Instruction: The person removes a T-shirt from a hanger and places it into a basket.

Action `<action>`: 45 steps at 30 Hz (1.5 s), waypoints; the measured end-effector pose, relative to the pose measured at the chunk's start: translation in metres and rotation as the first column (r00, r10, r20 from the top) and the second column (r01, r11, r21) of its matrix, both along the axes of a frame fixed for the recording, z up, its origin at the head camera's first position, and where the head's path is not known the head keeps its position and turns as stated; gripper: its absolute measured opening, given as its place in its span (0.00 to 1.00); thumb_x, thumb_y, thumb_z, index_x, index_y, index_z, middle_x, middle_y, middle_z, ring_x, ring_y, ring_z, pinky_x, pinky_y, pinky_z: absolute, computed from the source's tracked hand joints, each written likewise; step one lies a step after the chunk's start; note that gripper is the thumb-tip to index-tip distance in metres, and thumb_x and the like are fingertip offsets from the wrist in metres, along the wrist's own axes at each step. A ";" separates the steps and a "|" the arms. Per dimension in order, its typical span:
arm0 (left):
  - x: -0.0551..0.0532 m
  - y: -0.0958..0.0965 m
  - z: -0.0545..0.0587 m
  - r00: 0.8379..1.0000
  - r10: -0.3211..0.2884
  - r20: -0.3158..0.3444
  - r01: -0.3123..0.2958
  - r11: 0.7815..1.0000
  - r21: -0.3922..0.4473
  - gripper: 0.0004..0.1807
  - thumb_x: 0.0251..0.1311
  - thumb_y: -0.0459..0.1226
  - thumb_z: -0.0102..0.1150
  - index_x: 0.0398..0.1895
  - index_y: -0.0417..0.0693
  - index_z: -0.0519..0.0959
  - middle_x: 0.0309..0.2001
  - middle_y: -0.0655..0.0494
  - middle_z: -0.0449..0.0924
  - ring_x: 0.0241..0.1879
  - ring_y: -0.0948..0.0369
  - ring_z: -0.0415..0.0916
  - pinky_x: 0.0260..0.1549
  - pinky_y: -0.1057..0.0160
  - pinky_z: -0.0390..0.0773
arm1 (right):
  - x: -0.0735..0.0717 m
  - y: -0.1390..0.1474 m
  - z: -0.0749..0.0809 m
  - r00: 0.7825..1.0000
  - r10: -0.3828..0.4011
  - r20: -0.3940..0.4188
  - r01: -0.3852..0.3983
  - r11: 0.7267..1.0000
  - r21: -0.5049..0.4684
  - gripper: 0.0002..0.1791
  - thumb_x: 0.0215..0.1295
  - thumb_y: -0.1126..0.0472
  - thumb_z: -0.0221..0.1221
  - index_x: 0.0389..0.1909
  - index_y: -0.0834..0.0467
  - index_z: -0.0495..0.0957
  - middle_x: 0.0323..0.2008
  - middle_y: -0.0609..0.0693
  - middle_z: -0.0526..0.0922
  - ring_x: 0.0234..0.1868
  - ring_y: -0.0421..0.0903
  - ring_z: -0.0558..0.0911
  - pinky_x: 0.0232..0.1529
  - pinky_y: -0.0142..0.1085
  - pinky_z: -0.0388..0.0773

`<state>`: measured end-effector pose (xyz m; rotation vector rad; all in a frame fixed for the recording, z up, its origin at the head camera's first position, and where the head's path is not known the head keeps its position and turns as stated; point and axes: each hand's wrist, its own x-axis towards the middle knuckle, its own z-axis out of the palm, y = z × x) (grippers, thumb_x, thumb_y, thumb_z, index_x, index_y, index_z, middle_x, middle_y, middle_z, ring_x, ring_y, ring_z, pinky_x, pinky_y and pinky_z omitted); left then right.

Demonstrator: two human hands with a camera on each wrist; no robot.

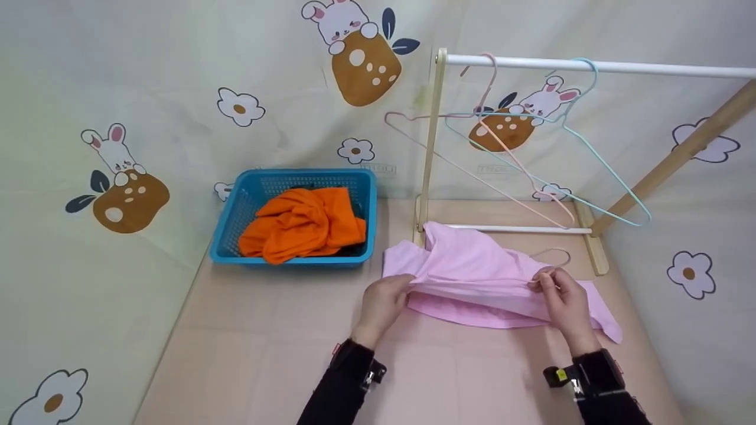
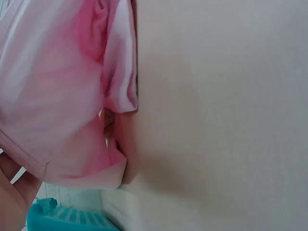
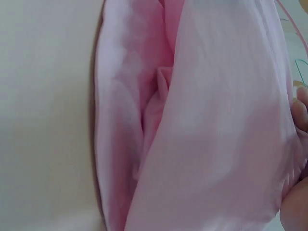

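Observation:
A pink shirt lies spread and partly raised, its lower edge held open toward the person. My left hand pinches the left end of that raised edge, and my right hand pinches its right end. In the left wrist view, fingers sit behind the shirt's seamed edge. The right wrist view looks into the opening between the shirt's two layers. Just behind the right hand, a thin pale hanger hook sticks out past the shirt; the rest of that hanger is hidden.
To the left stands a blue basket with orange cloth inside. Behind the shirt is a rack with a white rail, where a pink hanger and a light blue hanger hang. Patterned wall sheets enclose the table.

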<state>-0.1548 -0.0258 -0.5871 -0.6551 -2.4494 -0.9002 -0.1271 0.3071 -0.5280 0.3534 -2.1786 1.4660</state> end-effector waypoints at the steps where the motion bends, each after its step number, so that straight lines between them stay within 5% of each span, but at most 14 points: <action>1: -0.001 -0.001 0.001 1.000 0.004 -0.001 -0.004 1.000 0.003 0.10 0.57 0.29 0.67 0.41 0.49 0.86 0.38 0.57 0.87 0.38 0.59 0.84 0.39 0.63 0.81 | 0.000 0.001 0.002 1.000 -0.006 0.009 0.006 1.000 -0.007 0.07 0.66 0.82 0.50 0.30 0.76 0.75 0.27 0.68 0.77 0.30 0.35 0.83 0.35 0.24 0.79; 11: -0.003 -0.008 -0.001 0.997 0.060 -0.045 -0.057 0.996 0.064 0.12 0.53 0.26 0.67 0.40 0.45 0.84 0.37 0.53 0.87 0.36 0.55 0.84 0.36 0.59 0.82 | 0.001 0.001 0.014 0.997 -0.037 0.074 0.044 0.995 -0.091 0.09 0.70 0.79 0.49 0.30 0.79 0.73 0.29 0.63 0.78 0.32 0.35 0.83 0.36 0.25 0.79; 21: -0.005 -0.009 -0.012 0.996 0.066 -0.062 -0.061 0.995 0.081 0.07 0.57 0.27 0.64 0.37 0.46 0.82 0.34 0.54 0.86 0.31 0.55 0.84 0.31 0.59 0.81 | 0.000 -0.003 0.013 0.998 -0.067 -0.007 0.066 0.990 -0.122 0.09 0.70 0.79 0.48 0.31 0.79 0.73 0.26 0.64 0.78 0.30 0.37 0.82 0.35 0.25 0.79; 29: -0.006 -0.010 -0.013 0.997 0.062 -0.040 -0.058 0.993 0.105 0.05 0.61 0.29 0.64 0.38 0.46 0.82 0.33 0.54 0.86 0.29 0.55 0.83 0.30 0.59 0.81 | 0.002 -0.008 0.011 0.993 -0.096 -0.065 0.087 0.987 -0.133 0.08 0.69 0.81 0.48 0.30 0.80 0.73 0.25 0.62 0.78 0.30 0.36 0.81 0.35 0.23 0.78; 35: -0.003 -0.008 -0.012 0.998 0.059 0.013 -0.060 0.991 0.118 0.04 0.61 0.29 0.64 0.37 0.46 0.83 0.34 0.53 0.86 0.31 0.55 0.84 0.31 0.58 0.81 | 0.001 -0.010 0.016 0.991 -0.133 -0.011 0.128 0.974 -0.188 0.10 0.71 0.78 0.47 0.31 0.80 0.72 0.26 0.54 0.80 0.30 0.36 0.82 0.37 0.24 0.79; 45: 0.005 -0.003 -0.011 0.999 0.036 0.018 -0.036 0.999 -0.004 0.07 0.59 0.33 0.67 0.41 0.49 0.85 0.37 0.57 0.87 0.35 0.57 0.84 0.35 0.61 0.81 | -0.003 -0.012 0.015 0.997 -0.054 -0.064 0.038 0.971 -0.237 0.05 0.67 0.82 0.49 0.33 0.83 0.71 0.29 0.59 0.82 0.32 0.38 0.84 0.38 0.26 0.80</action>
